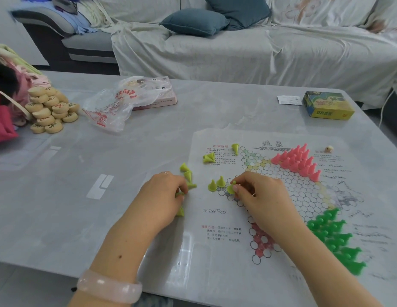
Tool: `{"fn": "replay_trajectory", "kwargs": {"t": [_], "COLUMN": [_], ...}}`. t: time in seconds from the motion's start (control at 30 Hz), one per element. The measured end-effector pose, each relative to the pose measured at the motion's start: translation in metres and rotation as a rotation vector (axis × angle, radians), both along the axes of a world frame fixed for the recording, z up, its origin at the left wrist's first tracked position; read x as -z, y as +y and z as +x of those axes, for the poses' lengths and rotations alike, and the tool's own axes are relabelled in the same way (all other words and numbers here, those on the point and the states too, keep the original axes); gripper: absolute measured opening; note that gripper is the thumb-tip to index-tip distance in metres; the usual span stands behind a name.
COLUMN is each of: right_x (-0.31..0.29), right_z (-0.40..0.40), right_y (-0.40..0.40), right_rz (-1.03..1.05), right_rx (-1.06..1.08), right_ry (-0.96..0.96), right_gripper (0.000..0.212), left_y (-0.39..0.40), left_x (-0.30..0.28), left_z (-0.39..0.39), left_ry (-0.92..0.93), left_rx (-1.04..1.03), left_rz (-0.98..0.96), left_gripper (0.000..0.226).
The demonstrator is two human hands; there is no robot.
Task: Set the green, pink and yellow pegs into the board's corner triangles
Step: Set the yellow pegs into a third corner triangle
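I see a grey marbled bench before a covered sofa, with round wooden game discs heaped at its far left and a yellow box far right. The paper board lies near me; pink pegs fill its far triangle, green pegs its right one. My right hand, its grip pinching a yellow peg, rests on the board's left triangle. My left hand curls over loose yellow pegs beside the board; its grip I cannot tell.

A home living room is showing here: a sheet-draped sofa is stretching across twelve o'clock with blue cushions, and a grey coffee table is carrying game pieces at ten o'clock.
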State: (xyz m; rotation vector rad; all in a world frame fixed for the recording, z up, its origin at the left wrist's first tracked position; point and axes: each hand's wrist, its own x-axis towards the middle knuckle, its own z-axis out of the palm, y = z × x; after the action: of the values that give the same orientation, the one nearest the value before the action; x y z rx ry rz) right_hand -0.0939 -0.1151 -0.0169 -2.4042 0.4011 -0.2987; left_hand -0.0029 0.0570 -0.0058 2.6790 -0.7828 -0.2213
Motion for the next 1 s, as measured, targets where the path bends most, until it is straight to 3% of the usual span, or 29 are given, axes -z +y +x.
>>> {"fn": "replay_trajectory", "kwargs": {"t": [0.4, 1.0], "right_x": [0.006, 0.011], "right_z": [0.008, 0.007], "right_y": [0.008, 0.01], "right_rz": [-0.113, -0.149], "right_rx": [-0.023, -0.027], "right_ry": [0.013, -0.004], "right_gripper": [0.015, 0.015], "left_y": [0.001, 0.0], "left_x": [-0.001, -0.001], "left_z": [0.0, -0.003], "left_ry": [-0.015, -0.034], "left_rx": [-0.048, 0.028], "left_rz": [-0.096, -0.012], "left_gripper": [0.015, 0.02]}}
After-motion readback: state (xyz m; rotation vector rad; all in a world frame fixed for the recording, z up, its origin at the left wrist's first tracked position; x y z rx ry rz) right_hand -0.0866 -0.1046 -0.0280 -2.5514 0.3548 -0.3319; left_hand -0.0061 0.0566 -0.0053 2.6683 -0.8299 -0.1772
